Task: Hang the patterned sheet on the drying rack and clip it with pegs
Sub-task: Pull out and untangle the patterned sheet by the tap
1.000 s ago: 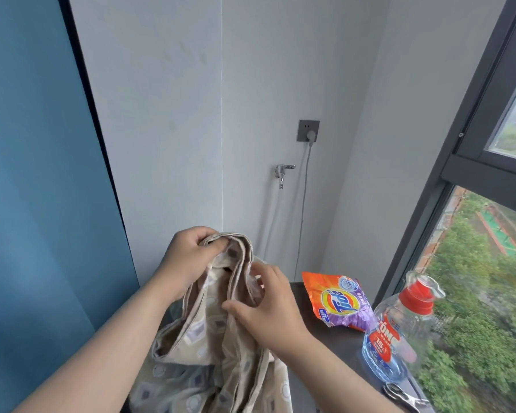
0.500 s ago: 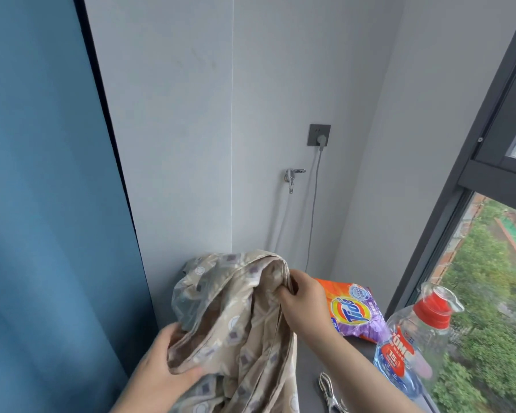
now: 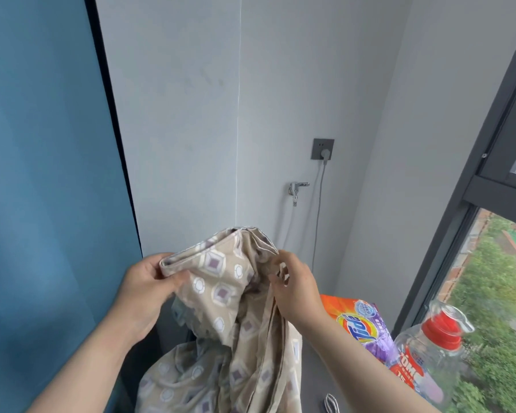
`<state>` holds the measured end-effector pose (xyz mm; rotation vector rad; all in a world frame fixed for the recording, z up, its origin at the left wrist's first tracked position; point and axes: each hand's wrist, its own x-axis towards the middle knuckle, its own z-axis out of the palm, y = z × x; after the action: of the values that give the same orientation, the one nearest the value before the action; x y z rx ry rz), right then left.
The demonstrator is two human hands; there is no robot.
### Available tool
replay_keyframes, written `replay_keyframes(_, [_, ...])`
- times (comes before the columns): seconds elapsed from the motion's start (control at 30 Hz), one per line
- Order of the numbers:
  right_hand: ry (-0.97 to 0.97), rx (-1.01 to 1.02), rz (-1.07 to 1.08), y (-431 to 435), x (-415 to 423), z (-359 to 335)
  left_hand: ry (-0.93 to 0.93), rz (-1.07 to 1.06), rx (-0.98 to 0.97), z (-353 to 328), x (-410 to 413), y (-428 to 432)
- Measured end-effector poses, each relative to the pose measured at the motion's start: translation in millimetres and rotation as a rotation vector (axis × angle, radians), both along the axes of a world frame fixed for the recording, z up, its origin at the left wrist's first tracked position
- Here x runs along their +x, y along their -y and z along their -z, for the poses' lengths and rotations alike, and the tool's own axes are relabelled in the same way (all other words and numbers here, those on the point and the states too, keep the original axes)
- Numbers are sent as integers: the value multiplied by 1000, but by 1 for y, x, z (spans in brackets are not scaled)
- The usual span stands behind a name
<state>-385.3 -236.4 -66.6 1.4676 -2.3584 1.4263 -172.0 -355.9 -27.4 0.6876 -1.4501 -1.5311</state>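
Observation:
The patterned sheet (image 3: pixel 221 299), beige with white and purple shapes, is bunched up in front of me and hangs down past the bottom edge. My left hand (image 3: pixel 143 287) pinches a folded hem at the sheet's upper left. My right hand (image 3: pixel 295 284) grips a gathered edge at its upper right. A metal peg (image 3: pixel 330 404) lies on the dark surface at the bottom, partly cut off. No drying rack is in view.
An orange and purple detergent bag (image 3: pixel 359 323) and a clear bottle with a red cap (image 3: pixel 429 353) stand on the dark ledge (image 3: pixel 313 380) by the window (image 3: pixel 495 263). A tap (image 3: pixel 297 187) and socket (image 3: pixel 322 149) are on the wall. A blue curtain (image 3: pixel 42 174) hangs left.
My left hand rose from under the bunched sheet and now pinches a hem at the upper left. The right hand kept its grip. The camera tilted up a little.

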Motion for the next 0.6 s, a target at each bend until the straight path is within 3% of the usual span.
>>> replay_keyframes(0.1, [15,11,52,6,-6,-10,-94,155,18,-10,-1,3])
replay_keyframes(0.17, [97,-1,39,9,-6,-18,-60,240,15,-10,-3,4])
replay_keyframes(0.4, [218,-79,-8,-4,-36,-35,-124,-70,32,-27,-9,45])
replay_keyframes(0.47, [215,-27,-65,-10,-42,-37,-83,-65,-37,-39,-11,58])
replay_keyframes(0.6, [393,30,-185,-17,-43,-42,-113,58,-38,-58,-24,74])
